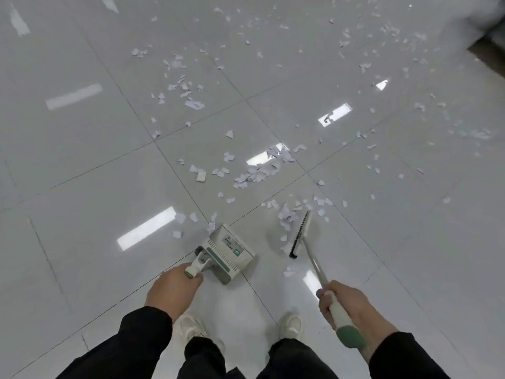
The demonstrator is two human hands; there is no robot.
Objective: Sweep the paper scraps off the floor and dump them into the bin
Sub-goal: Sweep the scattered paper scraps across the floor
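Observation:
White paper scraps (258, 173) lie scattered over the glossy grey tiled floor (82, 173), thickest in the middle and toward the far right. My left hand (172, 289) grips the handle of a white and green dustpan (229, 253) that stands on the floor in front of my feet. My right hand (347, 307) grips the white and green handle of a broom (300, 236). Its black-bristled head rests on the floor to the right of the dustpan, beside a small heap of scraps (287, 217). No bin is in view.
My two feet in light shoes (291, 325) stand just behind the dustpan. A dark object edge (489, 54) shows at the far right top corner. Ceiling lights reflect as bright bars on the tiles.

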